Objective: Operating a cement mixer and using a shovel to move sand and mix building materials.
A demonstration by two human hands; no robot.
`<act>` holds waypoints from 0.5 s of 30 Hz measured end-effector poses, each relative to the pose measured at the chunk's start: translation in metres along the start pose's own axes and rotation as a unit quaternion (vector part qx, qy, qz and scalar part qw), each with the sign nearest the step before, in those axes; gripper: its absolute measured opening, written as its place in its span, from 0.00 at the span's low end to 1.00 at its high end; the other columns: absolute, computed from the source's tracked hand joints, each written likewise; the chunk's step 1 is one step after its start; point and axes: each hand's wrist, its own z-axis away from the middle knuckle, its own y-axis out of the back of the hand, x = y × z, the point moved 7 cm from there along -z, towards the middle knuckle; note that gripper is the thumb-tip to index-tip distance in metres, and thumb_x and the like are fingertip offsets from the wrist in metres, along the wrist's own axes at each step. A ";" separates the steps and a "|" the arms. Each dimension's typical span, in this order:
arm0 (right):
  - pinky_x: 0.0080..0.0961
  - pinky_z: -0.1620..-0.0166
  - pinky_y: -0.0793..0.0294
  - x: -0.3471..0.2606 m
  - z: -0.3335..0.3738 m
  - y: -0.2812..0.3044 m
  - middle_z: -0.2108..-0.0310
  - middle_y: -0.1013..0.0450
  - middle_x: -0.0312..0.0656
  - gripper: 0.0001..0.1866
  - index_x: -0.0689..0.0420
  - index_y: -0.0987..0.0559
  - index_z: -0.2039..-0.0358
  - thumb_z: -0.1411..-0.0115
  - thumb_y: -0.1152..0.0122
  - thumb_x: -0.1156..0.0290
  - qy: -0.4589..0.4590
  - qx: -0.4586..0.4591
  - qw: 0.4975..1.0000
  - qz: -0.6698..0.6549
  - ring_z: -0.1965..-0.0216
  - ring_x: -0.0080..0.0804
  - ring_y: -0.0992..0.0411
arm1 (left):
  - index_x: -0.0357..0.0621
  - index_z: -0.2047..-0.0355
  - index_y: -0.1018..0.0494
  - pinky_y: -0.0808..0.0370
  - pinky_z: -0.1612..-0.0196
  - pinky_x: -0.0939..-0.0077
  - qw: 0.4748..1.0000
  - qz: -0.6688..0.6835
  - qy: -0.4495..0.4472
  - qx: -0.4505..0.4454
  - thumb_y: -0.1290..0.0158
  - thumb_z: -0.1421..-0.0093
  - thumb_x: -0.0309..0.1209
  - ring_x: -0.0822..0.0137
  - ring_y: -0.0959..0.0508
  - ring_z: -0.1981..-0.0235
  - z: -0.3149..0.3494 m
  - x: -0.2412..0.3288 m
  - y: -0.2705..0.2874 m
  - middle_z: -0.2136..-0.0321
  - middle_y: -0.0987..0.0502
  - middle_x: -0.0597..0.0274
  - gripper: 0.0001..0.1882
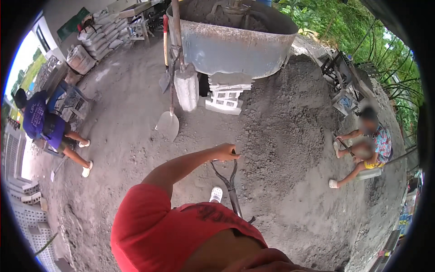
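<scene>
My left hand (225,152) is closed around the top grip of a shovel handle (232,192) in front of me. The handle forks into a Y below the grip. Its dark shaft runs down toward my body, and my red shirt hides the lower end. One white shoe (216,194) shows beside the shaft. My right hand is out of view. Past my left hand, a second shovel (168,125) leans with its pale blade on the ground. A red-gripped shovel (166,54) stands behind it, against the large round metal mixing drum (235,52).
Hollow blocks (223,102) and a cement-crusted support (186,89) stand under the drum. Loose grey gravel (285,122) spreads to the right. A person in purple (36,115) bends at the left; another person (382,143) sits at the right. White sacks (104,34) are stacked far left.
</scene>
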 end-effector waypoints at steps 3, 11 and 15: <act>0.24 0.74 0.33 -0.006 -0.002 -0.057 0.81 0.32 0.35 0.06 0.56 0.32 0.74 0.54 0.45 0.73 0.000 -0.019 0.998 0.065 0.79 0.28 0.34 | 0.35 0.68 0.31 0.32 0.81 0.69 0.996 0.034 -0.003 0.081 0.48 0.49 0.46 0.65 0.28 0.87 -0.009 -0.029 0.058 0.84 0.28 0.56 0.22; 0.25 0.72 0.32 -0.028 -0.013 -0.218 0.78 0.31 0.38 0.11 0.58 0.30 0.69 0.55 0.42 0.75 0.041 -0.070 0.967 0.242 0.77 0.29 0.32 | 0.38 0.74 0.34 0.32 0.85 0.76 0.968 0.087 0.164 0.170 0.50 0.45 0.42 0.71 0.30 0.89 0.027 -0.105 0.206 0.85 0.31 0.61 0.17; 0.25 0.72 0.31 0.007 -0.022 -0.305 0.76 0.30 0.39 0.14 0.59 0.30 0.66 0.56 0.40 0.76 0.059 -0.094 0.941 0.320 0.75 0.29 0.31 | 0.37 0.74 0.34 0.32 0.86 0.77 0.941 0.173 0.193 0.218 0.52 0.43 0.41 0.72 0.31 0.90 0.042 -0.158 0.271 0.86 0.32 0.62 0.17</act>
